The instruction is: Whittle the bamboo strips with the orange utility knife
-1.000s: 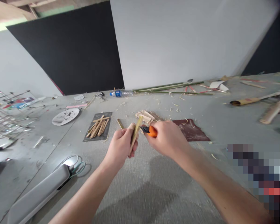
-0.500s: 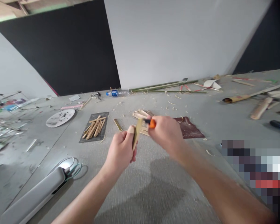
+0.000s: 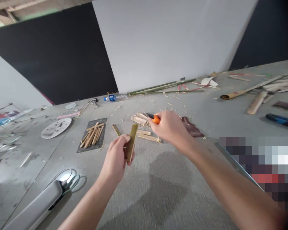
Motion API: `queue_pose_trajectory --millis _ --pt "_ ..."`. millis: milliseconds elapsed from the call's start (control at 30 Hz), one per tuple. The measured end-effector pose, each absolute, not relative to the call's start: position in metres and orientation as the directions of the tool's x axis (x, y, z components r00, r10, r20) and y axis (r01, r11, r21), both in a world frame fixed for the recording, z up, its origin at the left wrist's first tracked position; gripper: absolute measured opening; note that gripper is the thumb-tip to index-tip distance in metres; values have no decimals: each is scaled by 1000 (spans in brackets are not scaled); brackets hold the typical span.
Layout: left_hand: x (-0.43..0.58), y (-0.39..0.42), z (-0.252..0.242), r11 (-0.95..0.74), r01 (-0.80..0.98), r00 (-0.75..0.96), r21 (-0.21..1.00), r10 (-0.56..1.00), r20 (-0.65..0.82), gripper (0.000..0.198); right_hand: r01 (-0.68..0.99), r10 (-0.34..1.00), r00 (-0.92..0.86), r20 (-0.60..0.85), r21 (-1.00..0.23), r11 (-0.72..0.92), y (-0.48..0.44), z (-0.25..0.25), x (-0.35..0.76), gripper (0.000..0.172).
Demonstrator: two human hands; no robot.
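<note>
Head view shows us a grey floor [image 3: 158,198] littered with pale shavings. Ahead of our hands lie a loose heap of split bamboo pieces [image 3: 140,119], a dark mat [image 3: 92,139] stacked with short tan sticks [image 3: 92,135], and a brown sheet of sandpaper [image 3: 193,129] partly hidden behind our right hand. Farther off we see a round white disc [image 3: 56,127], a water bottle [image 3: 115,97] and long green bamboo stalks [image 3: 163,88] along the white wall; a grey case [image 3: 36,209] with a coiled cable sits at lower left. Nothing stands between our two hands. Our left hand [image 3: 116,159] is raised above the floor, fingers and thumb pinched on a flat, yellow-green bamboo strip [image 3: 131,145], which stands nearly upright and tilts slightly right. Our right hand [image 3: 170,127], arm stretched forward, is closed around an orange-handled knife [image 3: 155,118], its dark tip pointing left over the heap, apart from the strip.
</note>
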State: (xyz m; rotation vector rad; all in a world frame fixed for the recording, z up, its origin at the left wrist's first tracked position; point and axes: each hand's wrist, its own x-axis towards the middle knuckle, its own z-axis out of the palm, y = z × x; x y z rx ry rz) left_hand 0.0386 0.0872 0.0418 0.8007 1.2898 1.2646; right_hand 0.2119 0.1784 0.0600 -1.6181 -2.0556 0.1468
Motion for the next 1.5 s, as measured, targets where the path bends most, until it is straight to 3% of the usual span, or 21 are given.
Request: queue_pose_trajectory --millis 133,467,867,1067,1233,1400,1500 --pt "34 88 46 152 -251 -181 956 963 -200 12 850 928 -196 316 -418 322 173 57 207 31" --pt "35 80 54 136 -200 -222 970 958 -180 39 794 889 -335 313 -414 445 148 69 199 23" --pt "36 76 53 37 -48 -200 998 979 -46 46 807 867 -391 310 -339 484 139 68 192 26" --pt "33 72 51 13 -92 -152 996 988 -27 49 813 860 -390 329 -315 490 134 65 188 27" --pt "42 65 52 40 -127 -111 991 992 -54 55 883 914 -256 314 -310 353 148 65 193 28" --pt "64 52 52 186 -106 107 977 979 -175 64 948 967 0 256 -308 82 189 56 227 27" --pt "68 55 47 225 -78 53 971 974 -221 60 947 970 12 244 -314 67 198 54 235 30"
